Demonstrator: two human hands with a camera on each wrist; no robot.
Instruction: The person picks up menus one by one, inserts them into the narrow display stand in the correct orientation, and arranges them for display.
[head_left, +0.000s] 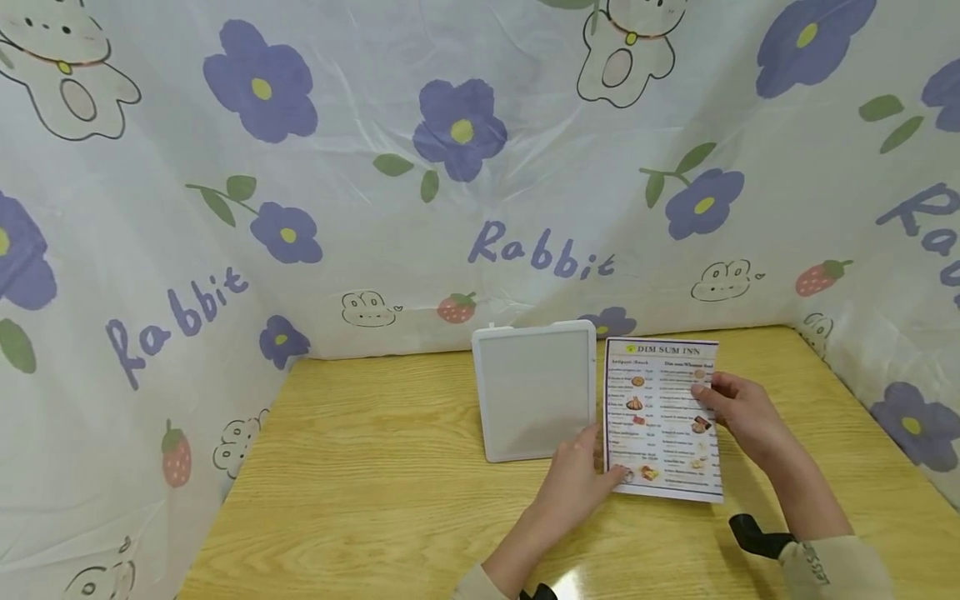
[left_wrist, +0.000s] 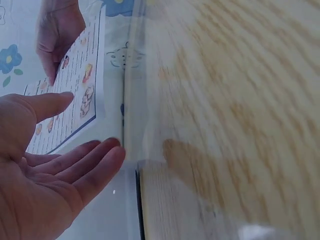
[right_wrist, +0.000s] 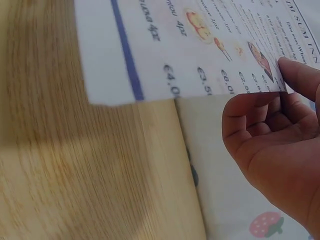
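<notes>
White flower-printed cloth (head_left: 360, 242) behind and along both sides of a wood-grain table (head_left: 375, 467)

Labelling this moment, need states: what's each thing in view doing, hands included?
Menu sheet: unfolded, held up, printed side toward the head camera.
White-framed board: standing on the table, face blank.
Right hand: pinching the menu's right edge.
Left hand: fingers extended, thumb apart, at the menu's lower-left corner; contact unclear.
Patterned cloth: hanging, creased.
</notes>
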